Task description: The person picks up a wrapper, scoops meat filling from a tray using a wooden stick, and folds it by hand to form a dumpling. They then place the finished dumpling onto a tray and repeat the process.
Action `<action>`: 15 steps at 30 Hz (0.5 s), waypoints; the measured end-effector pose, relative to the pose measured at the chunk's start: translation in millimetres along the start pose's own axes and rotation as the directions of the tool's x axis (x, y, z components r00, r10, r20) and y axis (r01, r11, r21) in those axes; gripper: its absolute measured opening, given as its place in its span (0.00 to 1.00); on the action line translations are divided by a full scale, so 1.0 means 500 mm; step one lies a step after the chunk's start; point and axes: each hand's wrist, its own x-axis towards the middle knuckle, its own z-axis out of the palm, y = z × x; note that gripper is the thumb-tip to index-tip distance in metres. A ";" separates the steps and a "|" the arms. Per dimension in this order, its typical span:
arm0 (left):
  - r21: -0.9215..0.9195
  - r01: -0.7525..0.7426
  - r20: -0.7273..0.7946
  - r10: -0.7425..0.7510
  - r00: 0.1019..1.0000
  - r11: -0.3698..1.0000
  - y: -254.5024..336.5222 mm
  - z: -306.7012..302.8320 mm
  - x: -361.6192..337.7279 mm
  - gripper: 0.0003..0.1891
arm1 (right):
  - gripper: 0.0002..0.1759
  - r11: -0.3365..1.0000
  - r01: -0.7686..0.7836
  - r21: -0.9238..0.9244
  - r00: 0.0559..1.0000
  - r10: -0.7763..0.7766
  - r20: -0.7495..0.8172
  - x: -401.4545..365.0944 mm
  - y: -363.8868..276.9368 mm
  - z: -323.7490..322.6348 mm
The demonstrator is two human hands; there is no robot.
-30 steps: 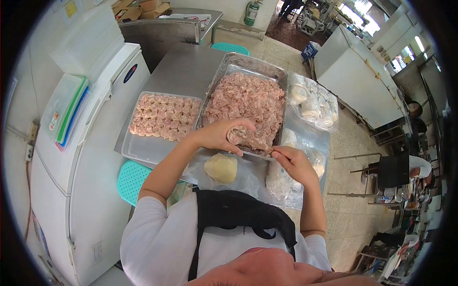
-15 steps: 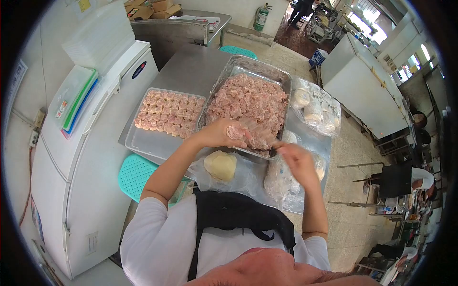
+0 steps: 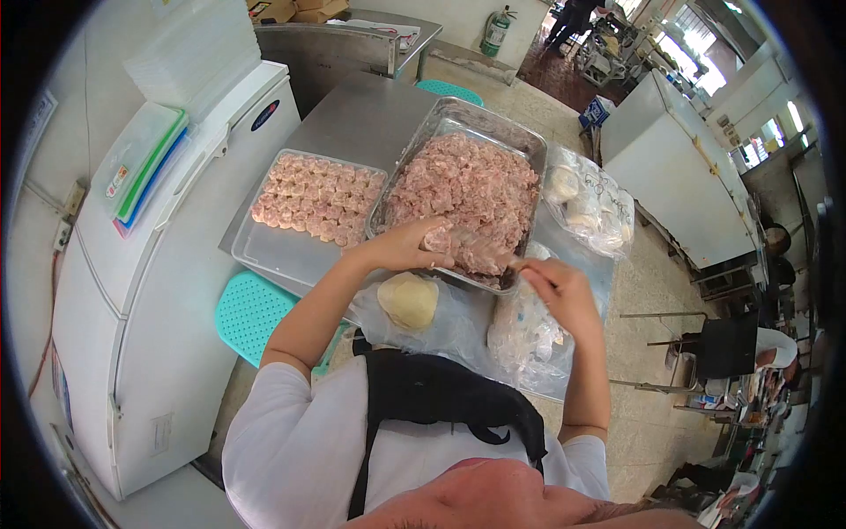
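Observation:
A deep metal pan point(image 3: 539, 150) holds a heap of pink minced meat point(image 3: 463, 181). My left hand point(image 3: 410, 245) is at the pan's near left edge, its fingers wrapped round a small meat-filled dumpling point(image 3: 437, 238). Over the near right corner, my right hand point(image 3: 553, 280) is closed on the handle of a tool whose blade is blurred against the meat. Left of the pan, a clear tray point(image 3: 291, 256) bears rows of small meat dumplings point(image 3: 313, 198). A stack of round pale wrappers point(image 3: 409, 301) lies on plastic just below my left hand.
Bagged pale items point(image 3: 586, 198) lie right of the pan, and a crumpled plastic bag point(image 3: 524, 339) sits near the table's front edge. Turquoise stools point(image 3: 251, 313) stand beside the metal table point(image 3: 352, 110). A white freezer point(image 3: 185, 256) is at left. Another person point(image 3: 573, 19) stands far back.
The camera view has shifted slightly. My right hand is still closed on the tool by the meat, and my left hand keeps hold of the dumpling.

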 end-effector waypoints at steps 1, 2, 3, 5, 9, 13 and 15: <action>-0.001 -0.003 0.002 0.003 1.000 1.000 0.017 -0.013 0.003 0.33 | 0.13 0.992 -0.076 0.105 0.995 0.081 -0.050 -0.003 -0.003 -0.018; -0.083 -0.031 0.091 0.038 0.995 0.996 0.037 -0.029 0.007 0.35 | 0.13 0.967 -0.144 0.210 0.982 0.166 -0.090 -0.005 -0.008 -0.034; -0.166 -0.050 0.177 0.080 0.981 0.985 0.051 -0.039 0.009 0.37 | 0.14 0.960 -0.163 0.227 0.980 0.184 -0.078 -0.009 -0.017 -0.043; -0.078 -0.130 0.116 0.138 0.984 0.989 0.058 -0.035 0.007 0.35 | 0.14 0.959 -0.092 0.269 0.989 0.120 -0.089 -0.012 -0.011 -0.012; -0.086 -0.049 0.331 0.075 0.941 0.995 0.080 -0.048 0.016 0.34 | 0.14 0.950 0.087 0.299 0.996 -0.076 -0.048 0.004 -0.009 0.087; -0.153 0.213 0.370 -0.144 0.918 0.965 0.081 -0.047 0.014 0.34 | 0.13 0.992 0.005 -0.124 0.993 -0.020 -0.118 -0.009 -0.037 0.034; -0.151 0.078 0.219 -0.044 0.975 0.985 0.091 -0.042 0.007 0.36 | 0.11 0.984 0.140 -0.109 0.963 -0.161 -0.218 -0.016 -0.039 0.053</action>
